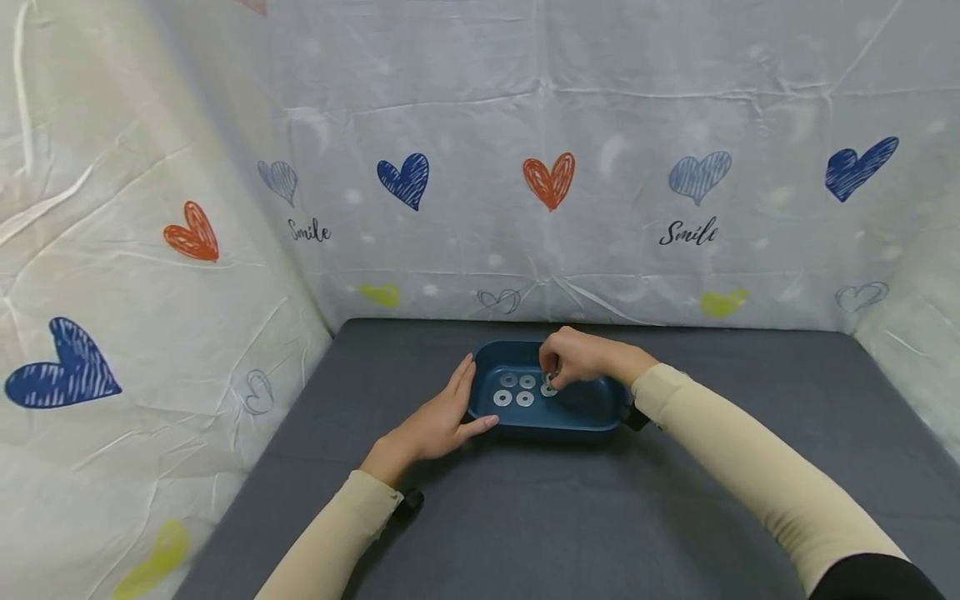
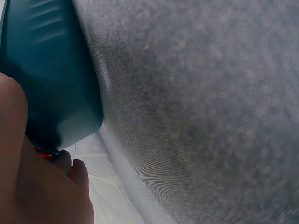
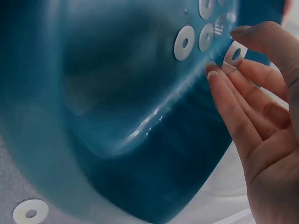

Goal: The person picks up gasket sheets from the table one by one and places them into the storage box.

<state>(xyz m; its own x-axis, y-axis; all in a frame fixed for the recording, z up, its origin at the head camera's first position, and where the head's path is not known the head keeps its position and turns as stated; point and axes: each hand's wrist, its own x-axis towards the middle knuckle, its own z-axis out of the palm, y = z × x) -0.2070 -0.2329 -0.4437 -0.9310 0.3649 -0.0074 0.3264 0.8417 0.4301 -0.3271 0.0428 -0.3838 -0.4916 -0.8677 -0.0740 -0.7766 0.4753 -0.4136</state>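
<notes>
Washer sits pinched between my right hand's thumb and fingertips, held just above the floor of the blue tray, right of the four washers already lying flat there in two pairs. It lies directly under my fingers, its flat face tilted, so the way down is short and the bare floor to the right is open. My left hand rests with straight fingers against the tray's left wall, steadying it. One more washer lies on the grey mat outside the tray, nearer my right hand.
</notes>
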